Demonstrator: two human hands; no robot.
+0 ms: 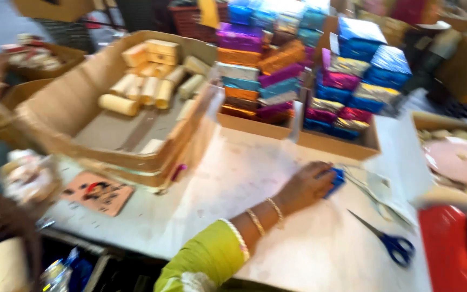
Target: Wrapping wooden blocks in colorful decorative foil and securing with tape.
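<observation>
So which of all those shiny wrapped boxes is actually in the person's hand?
The small blue box under the hand on the white table. All the others sit stacked in cardboard trays behind.

a hand (305, 186) in a lime-green sleeve rests on the white tabletop (244, 178), its grip closed over a small blue thing (337, 180). blue-handled scissors (387, 239) lie at its four o'clock, apart. foil-wrapped boxes (304, 70) stack at twelve o'clock, a cardboard tray (71, 103) of pale rolls at ten.

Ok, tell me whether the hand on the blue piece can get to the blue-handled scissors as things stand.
Probably yes. The hand rests on the blue piece, and the scissors lie flat on the white table just beside it, with only bare tabletop between them.
</observation>
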